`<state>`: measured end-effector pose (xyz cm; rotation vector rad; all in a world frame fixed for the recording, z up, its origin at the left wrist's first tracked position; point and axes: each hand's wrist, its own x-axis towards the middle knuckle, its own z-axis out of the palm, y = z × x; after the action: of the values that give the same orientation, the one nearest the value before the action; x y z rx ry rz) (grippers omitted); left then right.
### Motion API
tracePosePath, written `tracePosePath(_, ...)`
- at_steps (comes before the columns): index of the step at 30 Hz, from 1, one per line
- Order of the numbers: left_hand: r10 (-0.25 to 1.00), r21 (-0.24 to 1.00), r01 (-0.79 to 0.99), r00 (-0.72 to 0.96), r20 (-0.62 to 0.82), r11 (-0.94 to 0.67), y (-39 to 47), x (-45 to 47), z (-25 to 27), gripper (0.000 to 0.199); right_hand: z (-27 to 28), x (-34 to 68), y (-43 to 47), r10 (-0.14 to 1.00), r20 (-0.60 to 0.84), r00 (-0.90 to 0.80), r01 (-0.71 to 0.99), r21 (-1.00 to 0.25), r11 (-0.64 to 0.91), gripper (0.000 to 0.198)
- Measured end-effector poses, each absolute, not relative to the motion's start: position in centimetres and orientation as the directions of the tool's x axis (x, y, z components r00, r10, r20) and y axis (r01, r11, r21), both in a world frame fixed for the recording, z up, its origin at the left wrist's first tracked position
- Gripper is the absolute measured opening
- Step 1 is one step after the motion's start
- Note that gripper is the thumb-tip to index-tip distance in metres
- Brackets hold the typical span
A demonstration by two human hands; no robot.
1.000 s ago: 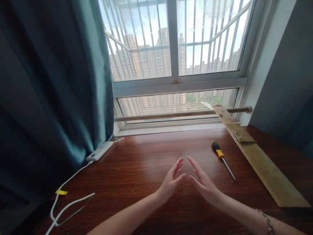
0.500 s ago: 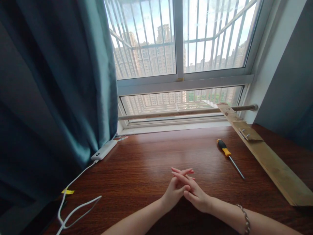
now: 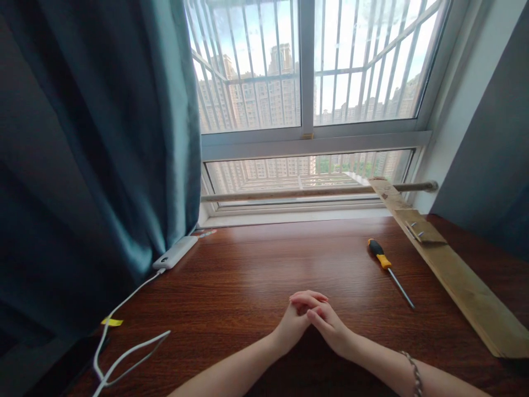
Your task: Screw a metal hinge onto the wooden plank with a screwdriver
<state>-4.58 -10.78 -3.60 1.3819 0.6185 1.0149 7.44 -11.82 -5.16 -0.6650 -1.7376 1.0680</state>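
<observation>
My left hand (image 3: 294, 328) and my right hand (image 3: 333, 329) are clasped together over the dark wood table (image 3: 231, 286), fingers interlocked and folded down. No object shows between them, though the palms are hidden. A braided bracelet (image 3: 413, 370) circles my right wrist. To the right of my hands lies a screwdriver (image 3: 384, 262) with a black and yellow handle, its shaft pointing toward me. Beyond it, a long strip of brown cardboard (image 3: 458, 281) slants across the table, with two small screws or nails (image 3: 416, 229) on a raised flap.
A white power bank (image 3: 177, 253) rests by the curtain (image 3: 165, 138) at left, a white cable (image 3: 124, 298) running from it toward me. Near the cable is a yellow tag (image 3: 112, 322). A rail (image 3: 289, 194) crosses the window behind the table, and the cardboard's far end reaches it.
My fingers, crossed and stretched out before, have folded down into a closed clasp. The screwdriver, the cardboard and the power bank lie as they did; the view has shifted slightly.
</observation>
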Motion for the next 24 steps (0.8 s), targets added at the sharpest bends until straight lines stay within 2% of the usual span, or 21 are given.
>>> tracePosePath(10,0.858,0.963,-0.232,0.459,0.231,-0.135,-10.61,-4.72,-4.42,0.023,-5.27,7.43,-11.85,0.814,0.422,-0.399,0.005,-0.887,0.462,0.036)
tracePosePath(16,0.863,0.971,-0.213,0.464,0.201,-0.112,-10.66,-4.76,-4.01,0.023,-5.18,7.44,-11.97,0.825,0.403,-0.396,0.045,-0.889,0.457,0.035)
tracePosePath(24,0.87,0.969,-0.22,0.449,0.206,-0.115,-10.6,-4.69,-4.29,0.024,-5.62,7.35,-11.84,0.821,0.409,-0.398,0.027,-0.889,0.456,0.034)
